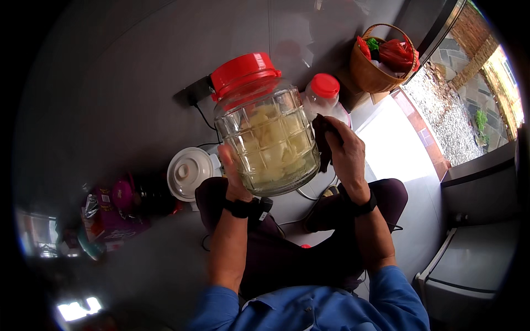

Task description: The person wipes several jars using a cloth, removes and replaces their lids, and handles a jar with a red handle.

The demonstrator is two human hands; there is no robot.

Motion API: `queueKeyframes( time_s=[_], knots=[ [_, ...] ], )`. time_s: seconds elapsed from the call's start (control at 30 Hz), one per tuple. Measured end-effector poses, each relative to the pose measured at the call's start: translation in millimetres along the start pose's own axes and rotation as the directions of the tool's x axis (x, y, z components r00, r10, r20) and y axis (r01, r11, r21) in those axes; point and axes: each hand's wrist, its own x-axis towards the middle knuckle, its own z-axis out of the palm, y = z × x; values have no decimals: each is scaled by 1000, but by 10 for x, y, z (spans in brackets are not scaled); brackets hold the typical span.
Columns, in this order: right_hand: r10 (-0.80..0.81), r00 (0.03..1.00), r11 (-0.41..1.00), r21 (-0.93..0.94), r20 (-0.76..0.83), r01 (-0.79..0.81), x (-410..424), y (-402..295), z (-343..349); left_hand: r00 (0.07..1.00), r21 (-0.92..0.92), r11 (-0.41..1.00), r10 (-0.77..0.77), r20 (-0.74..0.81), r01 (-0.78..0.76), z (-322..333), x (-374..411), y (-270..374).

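A large glass jar (pixel 273 145) with a moulded grid pattern hangs tilted in front of me above my knees. Pale yellow chunks in cloudy liquid fill much of it, and a red plastic lid (pixel 244 74) covers its mouth. My left hand (pixel 234 171) supports the jar by its lower left side; the fingers behind the glass are partly hidden. Along the jar's right side, my right hand (pixel 348 151) pinches a dark brown cloth (pixel 323 145). Whether the cloth presses on the glass is hard to tell.
Behind the jar stands a smaller red-lidded jar (pixel 325 89). A wicker basket (pixel 374 74) holding red plastic bags is by the doorway. To the left sit a white lidded pot (pixel 190 171) and a purple box (pixel 118 215). Black cables (pixel 205 118) run from a power strip.
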Motion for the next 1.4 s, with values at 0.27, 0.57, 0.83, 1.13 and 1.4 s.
queueKeyframes(
  time_s=[0.27, 0.57, 0.83, 1.13, 1.4],
  knots=[
    [-62, 939, 398, 872, 337, -287, 158, -423, 32, 994, 302, 953, 51, -100, -19, -7, -81, -14],
    [-539, 825, 838, 203, 170, 506, -249, -738, -42, 998, 295, 955, -44, 36, 31, -12, -107, 67],
    [-53, 933, 733, 648, 356, -205, 432, -568, 133, 999, 404, 914, 39, 4, -38, 325, -56, 34],
    [272, 836, 56, 859, 476, -508, 12, -184, 434, 978, 447, 873, 205, 27, -195, 10, 0, -129],
    [384, 656, -65, 727, 650, -683, 127, 78, 204, 988, 508, 861, -49, 148, -34, 215, 95, -53]
  ],
)
